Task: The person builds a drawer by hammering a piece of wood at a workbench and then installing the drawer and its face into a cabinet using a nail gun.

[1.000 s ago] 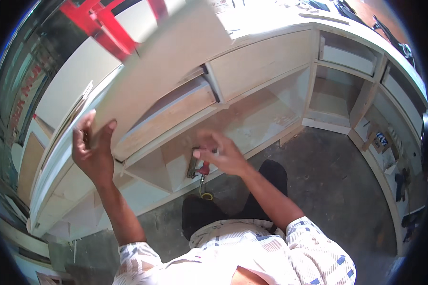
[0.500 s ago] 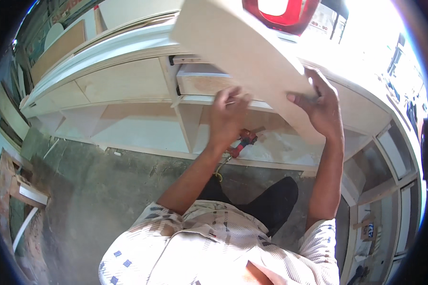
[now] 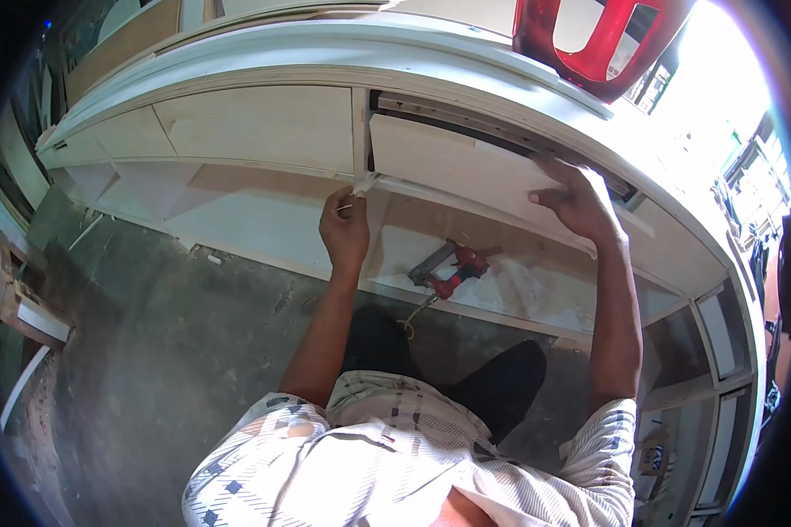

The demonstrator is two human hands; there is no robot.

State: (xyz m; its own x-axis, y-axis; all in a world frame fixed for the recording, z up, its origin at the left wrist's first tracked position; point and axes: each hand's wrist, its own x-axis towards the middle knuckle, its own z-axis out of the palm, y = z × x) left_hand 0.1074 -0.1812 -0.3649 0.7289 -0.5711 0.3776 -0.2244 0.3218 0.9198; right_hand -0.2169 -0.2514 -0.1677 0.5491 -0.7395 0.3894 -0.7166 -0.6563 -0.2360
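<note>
A pale wooden drawer-front panel (image 3: 453, 162) rests against the drawer opening of a long low cabinet (image 3: 259, 127). My right hand (image 3: 584, 206) grips it near its right end, thumb on the face and fingers over the top edge. At the panel's lower left corner, by the upright divider, my left hand (image 3: 344, 233) is closed in a pinch on a small thin pale piece; its exact kind is hard to see. Below, on the cabinet's bottom shelf, lies a red and black nail gun (image 3: 453, 270) with a yellowish hose.
A red plastic object with large openings (image 3: 593, 53) stands on the cabinet top (image 3: 325, 44), on white boards. Open shelving (image 3: 721, 351) curves round on the right. A wooden stand (image 3: 31, 307) is at the far left, over the grey concrete floor (image 3: 167, 351).
The panel has come down from being held up in the air to the drawer opening, in my right hand. My left hand has moved left to the divider.
</note>
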